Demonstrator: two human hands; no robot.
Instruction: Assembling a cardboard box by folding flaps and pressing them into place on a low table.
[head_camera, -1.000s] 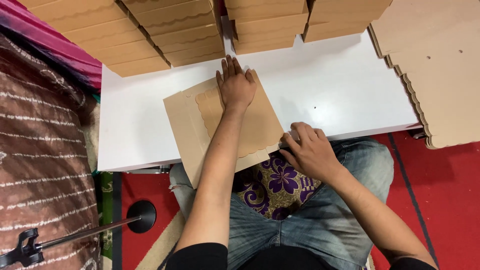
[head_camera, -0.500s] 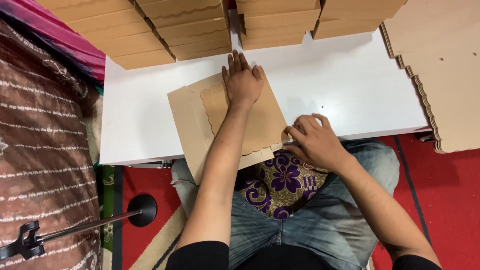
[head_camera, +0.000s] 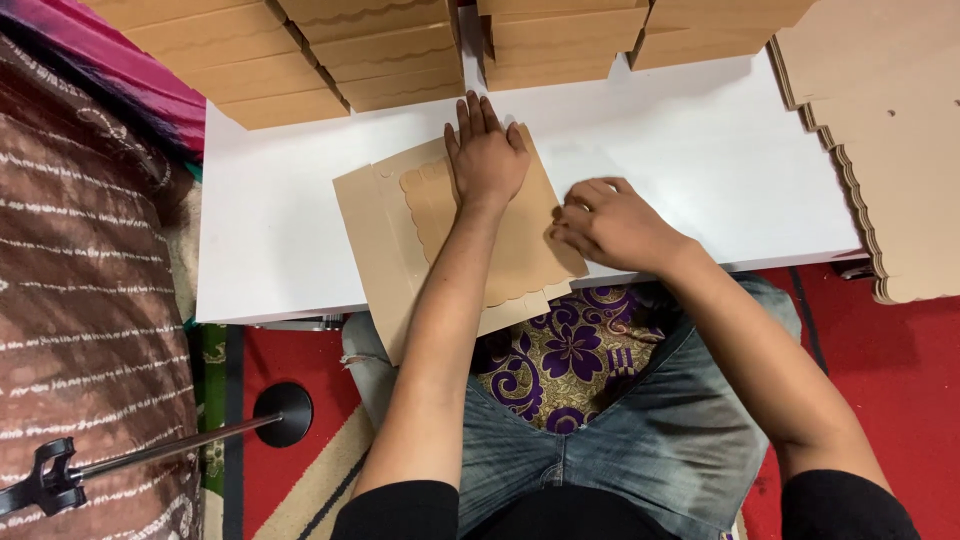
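Note:
A flat brown cardboard box blank (head_camera: 390, 240) with a scalloped folded flap lies on the white table (head_camera: 280, 230), its near end hanging over the front edge. My left hand (head_camera: 487, 150) presses flat on the far part of the folded flap, fingers together. My right hand (head_camera: 610, 222) rests on the blank's right edge, fingers curled against the cardboard fold.
Stacks of folded brown boxes (head_camera: 300, 50) line the table's far edge. A pile of flat scalloped blanks (head_camera: 890, 150) sits at the right. A patterned brown fabric (head_camera: 90, 300) lies left, and a black stand (head_camera: 150, 450) rests on the red floor.
My right hand has moved up from the table's front edge along the blank's right side. The left hand stays pressed on the flap.

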